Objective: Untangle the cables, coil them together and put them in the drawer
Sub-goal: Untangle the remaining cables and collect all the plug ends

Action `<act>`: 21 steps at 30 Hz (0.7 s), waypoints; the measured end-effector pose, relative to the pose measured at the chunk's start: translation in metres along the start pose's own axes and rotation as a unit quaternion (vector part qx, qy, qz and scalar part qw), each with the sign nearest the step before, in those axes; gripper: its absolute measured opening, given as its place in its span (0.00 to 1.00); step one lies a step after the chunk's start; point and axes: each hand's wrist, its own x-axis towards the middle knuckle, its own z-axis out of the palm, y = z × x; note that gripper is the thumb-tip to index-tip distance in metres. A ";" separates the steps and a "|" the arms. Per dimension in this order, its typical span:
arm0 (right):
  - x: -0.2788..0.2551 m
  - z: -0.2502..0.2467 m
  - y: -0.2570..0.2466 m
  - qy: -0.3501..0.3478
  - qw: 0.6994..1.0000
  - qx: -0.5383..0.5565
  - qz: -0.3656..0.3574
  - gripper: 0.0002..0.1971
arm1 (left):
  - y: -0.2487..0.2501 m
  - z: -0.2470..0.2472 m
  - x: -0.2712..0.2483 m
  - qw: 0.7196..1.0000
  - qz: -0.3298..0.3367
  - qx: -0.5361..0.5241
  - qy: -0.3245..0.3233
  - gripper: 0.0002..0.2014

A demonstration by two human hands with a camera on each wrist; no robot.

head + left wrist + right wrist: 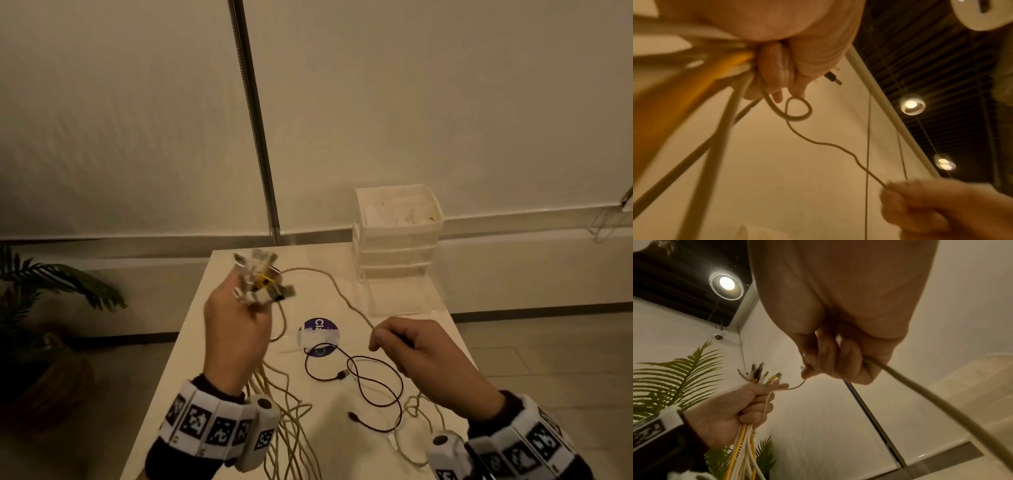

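Observation:
My left hand (236, 322) is raised above the white table (394, 308) and grips a bundle of white and yellow cables (284, 421), their plugs (260, 277) fanning out above the fist. The strands hang down past my wrist. My right hand (397, 339) pinches one white cable (329, 281) that runs in a slack arc from the bundle; the right wrist view shows this white cable (920, 386) passing through the fist. A thin black cable (370, 380) lies looped on the table between my hands. The white drawer unit (397, 233) stands at the table's far right.
A round purple sticker (320, 334) is on the table under the black cable. A metal pole (257, 137) rises behind the table. A potted plant (51, 284) stands on the floor to the left. The table's right edge lies just beyond my right hand.

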 end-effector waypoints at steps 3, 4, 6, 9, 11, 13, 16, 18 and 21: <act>0.011 0.003 -0.010 -0.029 0.999 0.016 -0.006 0.14 | 0.017 0.017 -0.013 0.986 0.090 -0.008 -0.141 0.17; 0.014 0.002 -0.013 -0.040 0.999 0.001 -0.017 0.15 | 0.021 0.023 -0.016 0.978 0.113 0.003 -0.177 0.21; 0.021 0.000 -0.019 -0.062 0.997 -0.010 -0.034 0.13 | 0.023 0.033 -0.020 0.965 0.127 0.028 -0.230 0.27; 0.028 -0.006 -0.020 -0.100 0.995 0.015 -0.013 0.11 | 0.021 0.038 -0.019 0.960 0.122 0.057 -0.246 0.17; 0.029 -0.006 -0.017 -0.120 0.992 0.047 0.010 0.12 | 0.025 0.037 -0.017 0.960 0.104 0.059 -0.253 0.09; 0.027 -0.006 -0.016 -0.125 0.988 0.086 0.018 0.13 | 0.031 0.030 -0.014 0.967 0.086 0.060 -0.231 0.10; 0.022 -0.011 -0.007 -0.101 0.988 0.112 0.020 0.12 | 0.027 0.012 0.000 0.992 0.022 0.084 -0.087 0.18; 0.019 -0.015 0.005 -0.083 0.990 0.108 0.035 0.12 | 0.011 -0.003 0.015 0.993 -0.078 0.087 0.016 0.14; 0.014 -0.012 0.016 -0.073 0.991 0.096 0.058 0.13 | -0.001 -0.012 0.024 0.984 -0.124 0.122 0.031 0.15</act>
